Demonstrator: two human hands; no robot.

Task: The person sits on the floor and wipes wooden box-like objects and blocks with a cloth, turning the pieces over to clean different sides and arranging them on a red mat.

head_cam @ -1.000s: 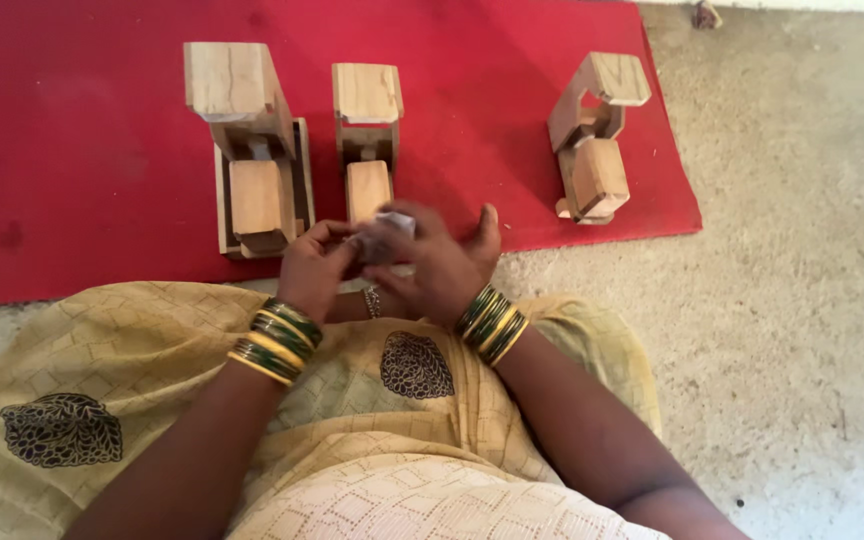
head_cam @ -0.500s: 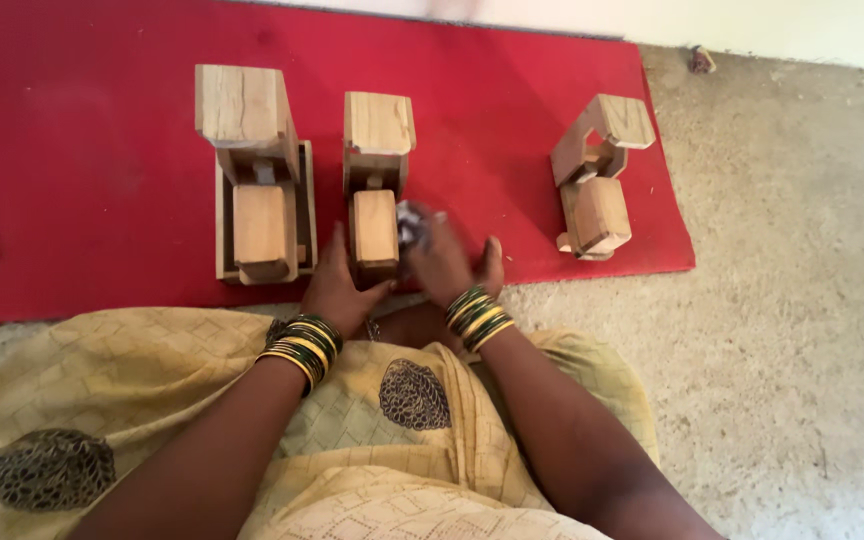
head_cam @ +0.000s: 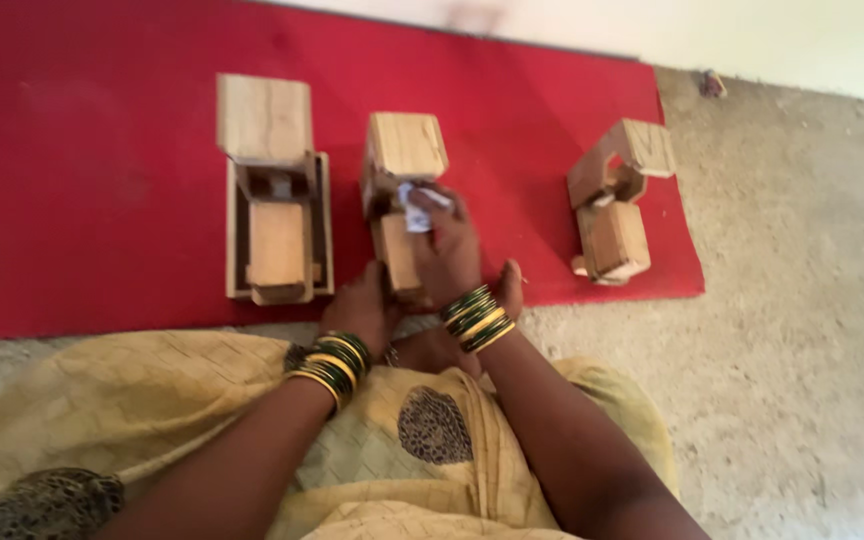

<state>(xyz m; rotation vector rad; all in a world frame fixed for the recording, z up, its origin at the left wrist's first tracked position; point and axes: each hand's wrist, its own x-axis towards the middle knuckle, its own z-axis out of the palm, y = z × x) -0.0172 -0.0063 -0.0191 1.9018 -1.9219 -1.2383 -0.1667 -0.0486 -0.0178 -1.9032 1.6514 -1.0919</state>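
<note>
Middle block (head_cam: 404, 160) is my landmark. My right hand (head_cam: 447, 250) is on it holding a scrap of paper (head_cam: 415, 207), my left hand (head_cam: 367, 305) is at its near end, so that side is crowded. Left of it there's only a narrow strip of red mat (head_cam: 102, 200) before the big block (head_cam: 270, 190). Right of it the mat's open until the small block (head_cam: 614, 200). Beyond it, bare mat too.

Soft, even daylight is filling the scene, with no glare showing anywhere. The red mat (head_cam: 82, 200) is looking bright and saturated. Short, faint shadows are falling beside the wooden blocks (head_cam: 407, 150). Motion blur is smearing the whole frame, most strongly the right hand (head_cam: 447, 250) and the mat's far edge.
</note>
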